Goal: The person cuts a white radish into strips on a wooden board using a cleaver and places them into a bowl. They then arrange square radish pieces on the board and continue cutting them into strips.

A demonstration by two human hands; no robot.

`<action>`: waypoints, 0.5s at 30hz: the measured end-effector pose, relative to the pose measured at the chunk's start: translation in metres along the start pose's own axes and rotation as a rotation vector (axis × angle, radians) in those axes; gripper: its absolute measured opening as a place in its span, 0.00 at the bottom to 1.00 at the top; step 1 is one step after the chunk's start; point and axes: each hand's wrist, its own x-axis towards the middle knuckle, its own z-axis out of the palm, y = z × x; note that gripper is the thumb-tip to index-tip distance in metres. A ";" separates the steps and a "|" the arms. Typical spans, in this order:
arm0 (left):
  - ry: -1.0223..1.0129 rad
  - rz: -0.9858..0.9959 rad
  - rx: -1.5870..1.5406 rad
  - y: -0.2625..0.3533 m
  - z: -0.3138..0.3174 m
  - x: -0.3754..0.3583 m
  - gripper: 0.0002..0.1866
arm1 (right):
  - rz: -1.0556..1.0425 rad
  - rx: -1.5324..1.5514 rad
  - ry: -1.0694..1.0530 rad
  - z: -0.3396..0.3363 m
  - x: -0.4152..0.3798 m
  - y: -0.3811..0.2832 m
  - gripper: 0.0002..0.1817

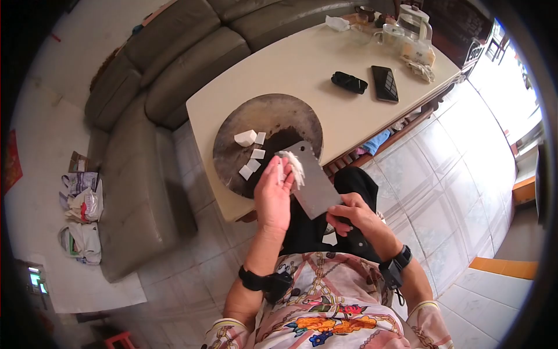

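Note:
My right hand (356,215) is closed around the handle end of a wide cleaver (318,187), whose grey blade slants up and left over the edge of a round chopping board (268,107). White strips (295,167) lie in a small heap on the blade's upper left part. Against them, my left hand (274,196) curls its fingers, with white bits showing between the fingers. On the board, left of the blade, sit a thicker white chunk (245,138) and several flat white pieces (258,154). The board's near right part is hidden by the blade and left hand.
The board rests at the near left end of a cream table (279,64). Farther along are a black case (349,82), a phone (385,84), a glass cup (392,38) and a lidded jug (414,23). A grey leather sofa (186,70) runs behind and left.

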 end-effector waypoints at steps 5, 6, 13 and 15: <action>0.014 -0.061 0.065 -0.038 0.024 -0.035 0.22 | 0.044 -0.008 0.089 -0.014 -0.051 0.009 0.13; 0.002 -0.096 0.079 -0.047 0.024 -0.042 0.22 | 0.053 -0.048 0.124 -0.017 -0.064 0.010 0.14; -0.051 -0.376 0.153 -0.103 0.010 -0.055 0.25 | 0.152 -0.184 0.277 -0.033 -0.110 0.039 0.15; -0.056 -0.430 0.184 -0.120 0.000 -0.053 0.27 | 0.202 -0.277 0.290 -0.036 -0.110 0.045 0.14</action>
